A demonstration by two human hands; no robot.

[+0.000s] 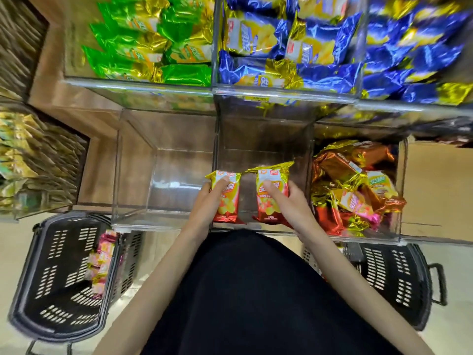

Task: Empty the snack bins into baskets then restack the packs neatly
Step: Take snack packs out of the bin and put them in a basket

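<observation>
A red-and-gold foil snack pack (pixel 230 210) is gripped by the left hand (pixel 208 201), a matching pack (pixel 267 213) by the right hand (pixel 293 201), both at the near edge of the middle clear plastic bin (pixel 263 134). They look light, slippery and crushable, so a gentle hold across the middle is advised.

A shop: clear snack bins (pixel 163 175) above black shopping baskets (pixel 58 278).

Two hands (pixel 207 204) (pixel 293 201), two baskets (pixel 51 278) (pixel 399 278)
</observation>
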